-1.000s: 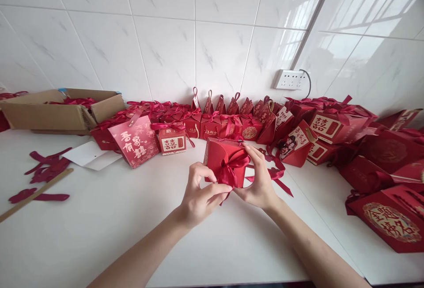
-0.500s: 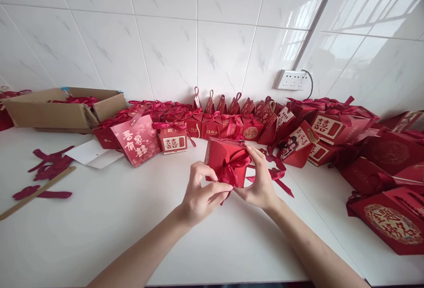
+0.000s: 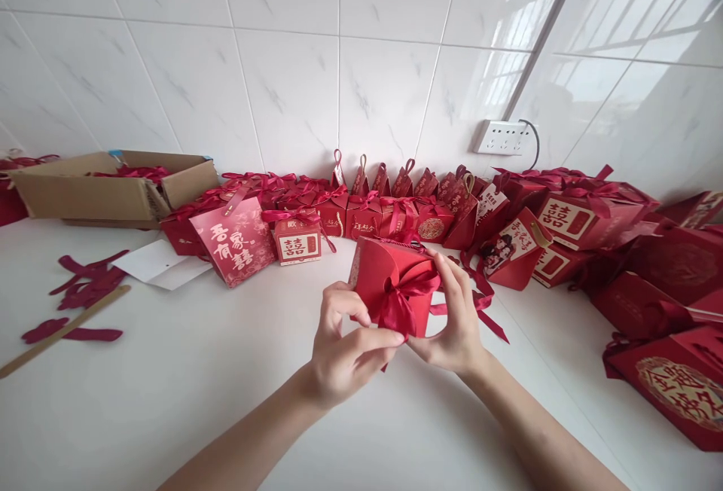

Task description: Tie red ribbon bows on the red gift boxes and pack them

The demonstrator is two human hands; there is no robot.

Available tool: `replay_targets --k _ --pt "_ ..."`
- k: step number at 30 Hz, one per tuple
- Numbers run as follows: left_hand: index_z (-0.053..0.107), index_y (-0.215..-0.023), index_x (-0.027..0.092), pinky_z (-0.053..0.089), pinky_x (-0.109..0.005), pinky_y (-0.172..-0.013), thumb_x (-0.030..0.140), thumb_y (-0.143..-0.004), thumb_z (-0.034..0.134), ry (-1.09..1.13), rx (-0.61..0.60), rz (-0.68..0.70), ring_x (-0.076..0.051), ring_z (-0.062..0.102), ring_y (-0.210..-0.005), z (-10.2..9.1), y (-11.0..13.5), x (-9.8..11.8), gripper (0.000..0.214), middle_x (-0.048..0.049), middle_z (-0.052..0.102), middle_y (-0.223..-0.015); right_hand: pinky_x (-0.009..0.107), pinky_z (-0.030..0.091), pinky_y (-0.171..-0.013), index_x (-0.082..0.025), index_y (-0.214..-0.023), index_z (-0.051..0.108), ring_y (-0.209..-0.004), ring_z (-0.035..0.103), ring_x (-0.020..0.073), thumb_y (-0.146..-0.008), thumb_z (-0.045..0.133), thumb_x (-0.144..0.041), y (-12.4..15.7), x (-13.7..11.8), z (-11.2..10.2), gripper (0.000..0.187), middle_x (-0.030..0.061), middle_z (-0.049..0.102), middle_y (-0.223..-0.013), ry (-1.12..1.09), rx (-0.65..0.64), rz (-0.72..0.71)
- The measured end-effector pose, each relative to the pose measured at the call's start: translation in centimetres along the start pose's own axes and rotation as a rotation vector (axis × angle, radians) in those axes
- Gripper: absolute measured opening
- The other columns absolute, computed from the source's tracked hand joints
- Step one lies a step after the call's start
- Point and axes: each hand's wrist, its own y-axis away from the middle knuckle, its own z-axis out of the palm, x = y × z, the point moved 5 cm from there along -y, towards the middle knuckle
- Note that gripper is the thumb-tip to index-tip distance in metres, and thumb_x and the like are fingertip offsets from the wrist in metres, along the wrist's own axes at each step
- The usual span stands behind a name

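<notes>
The red box sits between your two hands, at one o'clock from your left hand and ten o'clock from your right hand. Neither hand is clearly nearer, as both touch it. Its top edge runs roughly nine to three o'clock, dipping slightly toward three; you see too little of the sides to judge a long axis. The ribbon bow is on the front, facing you.

Your right hand grips the box, fingers over the upper right edge and thumb at the lower right. Your left hand is curled in at the bow's lower side; I cannot tell whether it pinches the ribbon or only presses against it. Nor can I tell whether the box's base meets the white table.

Taking the held box as the clock's centre, a row of small boxes stands at twelve, an open carton at ten, dark red strips at nine, and a loose ribbon near three, just past your right hand. Piled boxes lie at two. Behind rises the tiled wall, with a socket at one.
</notes>
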Motion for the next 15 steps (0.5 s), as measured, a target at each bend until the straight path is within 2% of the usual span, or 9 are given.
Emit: replay_targets --k 8,15 --pt "0.06 -0.079 0.024 0.041 -0.036 -0.074 0.019 -0.088 0.054 -0.054 -0.025 0.048 -0.013 0.043 -0.074 -0.6 -0.5 1.5 0.012 0.0001 0.034 -0.08 0.055 0.049 -0.088 -0.022 -0.148 0.017 -0.111 0.051 0.0364 -0.073 0.061 -0.058 -0.2 -0.8 -0.8 0.094 0.0167 0.044 -0.128 0.04 0.084 -0.104" --pt "0.058 -0.075 0.024 0.039 -0.036 -0.076 0.023 -0.09 0.051 -0.054 -0.055 0.052 -0.013 0.043 -0.073 -1.0 -0.8 2.1 0.017 0.0002 0.033 -0.078 0.051 0.049 -0.087 -0.019 -0.148 0.018 -0.11 0.051 0.0347 -0.077 0.06 -0.054 -0.3 -1.1 -1.1 0.089 0.0182 0.045 -0.124 0.067 0.086 -0.113"
